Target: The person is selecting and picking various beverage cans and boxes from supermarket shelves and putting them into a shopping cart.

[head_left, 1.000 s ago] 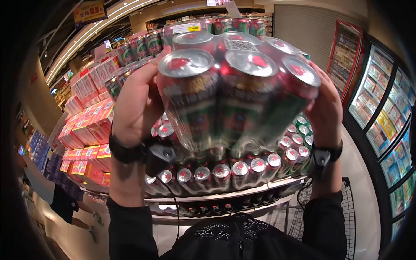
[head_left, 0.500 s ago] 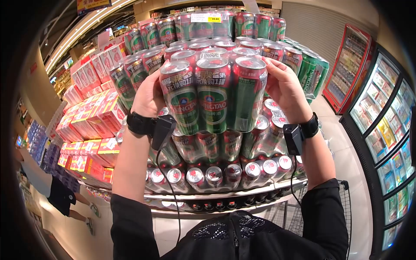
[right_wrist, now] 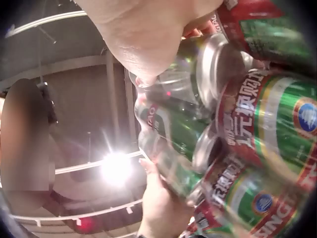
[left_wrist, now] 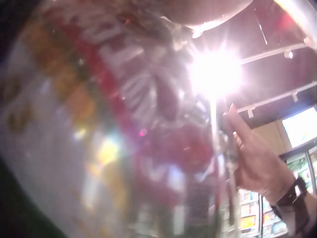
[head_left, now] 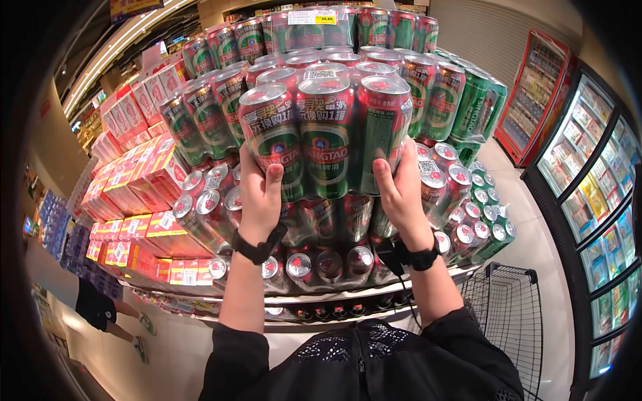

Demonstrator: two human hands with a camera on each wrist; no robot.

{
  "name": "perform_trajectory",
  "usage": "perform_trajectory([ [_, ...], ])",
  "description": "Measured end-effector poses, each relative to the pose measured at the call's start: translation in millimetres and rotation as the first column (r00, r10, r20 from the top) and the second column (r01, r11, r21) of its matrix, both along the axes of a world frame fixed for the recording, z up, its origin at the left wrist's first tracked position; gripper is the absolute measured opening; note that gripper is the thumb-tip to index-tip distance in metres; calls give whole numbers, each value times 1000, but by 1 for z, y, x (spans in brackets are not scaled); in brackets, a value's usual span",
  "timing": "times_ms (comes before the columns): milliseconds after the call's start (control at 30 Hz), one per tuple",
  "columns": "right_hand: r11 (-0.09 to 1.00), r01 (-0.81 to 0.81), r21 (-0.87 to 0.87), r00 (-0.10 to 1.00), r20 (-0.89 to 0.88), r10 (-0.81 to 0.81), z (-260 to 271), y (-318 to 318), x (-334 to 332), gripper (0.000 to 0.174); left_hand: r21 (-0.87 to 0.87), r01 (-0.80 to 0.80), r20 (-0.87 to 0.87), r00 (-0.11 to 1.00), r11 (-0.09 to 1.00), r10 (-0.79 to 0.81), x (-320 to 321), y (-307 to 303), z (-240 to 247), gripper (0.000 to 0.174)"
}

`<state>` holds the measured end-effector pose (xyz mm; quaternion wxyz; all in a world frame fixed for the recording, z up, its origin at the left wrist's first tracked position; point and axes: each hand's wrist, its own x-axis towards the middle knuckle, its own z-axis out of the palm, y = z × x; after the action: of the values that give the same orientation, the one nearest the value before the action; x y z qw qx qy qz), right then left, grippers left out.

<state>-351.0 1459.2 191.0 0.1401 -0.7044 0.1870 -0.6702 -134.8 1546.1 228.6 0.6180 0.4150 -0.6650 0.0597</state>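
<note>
In the head view, a shrink-wrapped pack of cans (head_left: 326, 134) was held up at chest height in front of a stacked display (head_left: 214, 100) of the same green and red cans, its bottom edge just above the lower tiers. The left hand (head_left: 261, 197) gripped the pack's lower left corner and the right hand (head_left: 401, 194) its lower right corner. Each thumb was pressed flat on the front cans, and the fingers were wrapped out of sight behind. Red cartons (head_left: 134, 194) were stacked to the left, a shopping cart (head_left: 511, 314) stood at the lower right, and glass-door coolers (head_left: 592, 194) lined the right wall. In the left wrist view the pack (left_wrist: 114, 129) filled most of the picture as a blurred red and silver mass under a glaring ceiling lamp (left_wrist: 215, 74). The right hand (left_wrist: 255, 161) showed at the far side, apparently with straight fingers laid against the wrap. The left hand's own grip could not be made out there. In the right wrist view the underside of the pack (right_wrist: 257, 148) lay close. Part of the right hand (right_wrist: 148, 29) pressed on it from above, and the left hand (right_wrist: 161, 208) met its far edge.
</note>
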Motion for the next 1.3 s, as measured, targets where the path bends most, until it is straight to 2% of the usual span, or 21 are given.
perform_trajectory([
  [100,996,-44,77,999,11,43,5,2,1,56,-1,-61,41,997,998,61,-1,-2,4,57],
  [167,999,-8,34,999,39,7,10,2,3,51,52,-110,97,990,993,104,6,0,8,52],
  [300,1000,-3,25,998,61,2,15,-5,4,48,68,-19,41,999,998,16,0,5,22,47],
  [367,999,-1,42,999,49,-1,22,1,1,48,68,-3,75,997,998,-2,0,8,27,45],
  [533,998,58,3,997,55,-58,13,-3,3,50,143,85,27,996,986,-90,0,15,31,52],
  [567,998,62,-24,996,66,-60,11,-2,4,50,76,72,81,994,995,-78,2,15,29,57],
  [633,995,72,-74,994,91,-65,5,9,7,50,91,25,160,986,996,-40,13,20,22,60],
  [733,995,31,-91,993,113,-21,4,25,16,52,61,80,78,993,995,-85,21,31,18,61],
  [800,996,-14,-85,992,123,24,4,32,28,53,54,78,94,992,995,-83,35,38,24,62],
  [900,994,-33,-104,994,104,44,7,36,55,53,77,15,138,990,997,-25,65,54,33,65],
  [967,995,-87,-46,991,96,91,12,41,73,55,111,-12,160,987,994,-6,87,59,34,66],
  [1067,994,-68,-83,998,-8,67,14,35,94,57,87,-65,158,986,994,51,117,59,24,66],
  [1233,989,-94,-111,993,-88,85,23,25,108,61,76,-89,168,983,993,75,132,57,25,64],
  [1300,993,-97,-63,984,-153,87,28,26,106,66,72,-98,164,983,993,85,135,54,27,64],
])
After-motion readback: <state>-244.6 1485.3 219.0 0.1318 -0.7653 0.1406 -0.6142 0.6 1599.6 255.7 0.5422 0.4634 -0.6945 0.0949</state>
